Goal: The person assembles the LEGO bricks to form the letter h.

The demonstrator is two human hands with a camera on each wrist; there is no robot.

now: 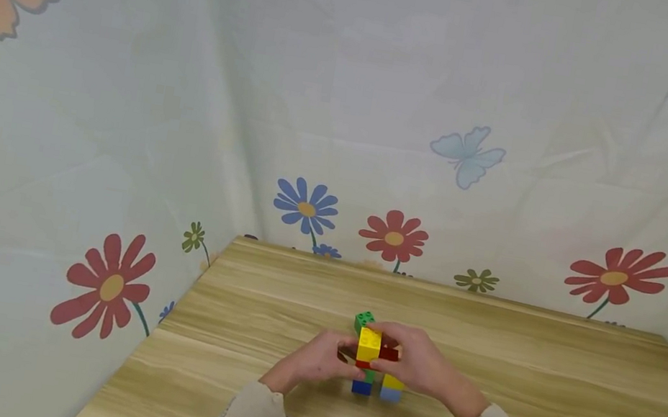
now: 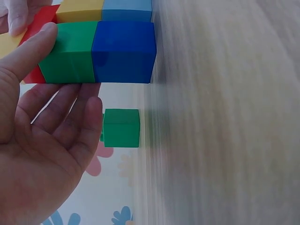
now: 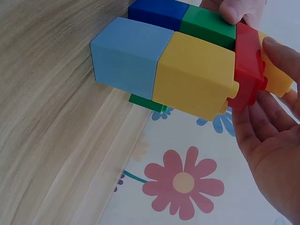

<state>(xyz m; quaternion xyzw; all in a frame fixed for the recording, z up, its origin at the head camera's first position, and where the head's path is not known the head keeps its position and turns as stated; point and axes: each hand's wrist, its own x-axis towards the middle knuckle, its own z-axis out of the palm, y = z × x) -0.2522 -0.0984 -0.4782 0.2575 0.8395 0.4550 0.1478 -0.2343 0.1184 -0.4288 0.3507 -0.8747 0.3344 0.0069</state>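
Observation:
Two short stacks of toy building bricks stand side by side on the table, bridged by a long red brick (image 3: 248, 65). One has a green brick (image 2: 70, 51) over a dark blue brick (image 2: 124, 51); the other, a yellow brick (image 3: 194, 72) over a light blue brick (image 3: 131, 54). A second yellow brick (image 1: 369, 345) sits on the red one, above the green-and-blue side. My left hand (image 1: 320, 358) grips the green brick close under the red one, thumb on its near face. Thumb and fingers of my right hand (image 1: 420, 359) pinch the upper yellow brick.
A loose green brick (image 1: 365, 318) stands on the wooden table (image 1: 542, 387) just behind the stacks. A pale cloth (image 1: 377, 99) printed with flowers and butterflies hangs along the table's back and left edges. Dark wrist devices show at both cuffs.

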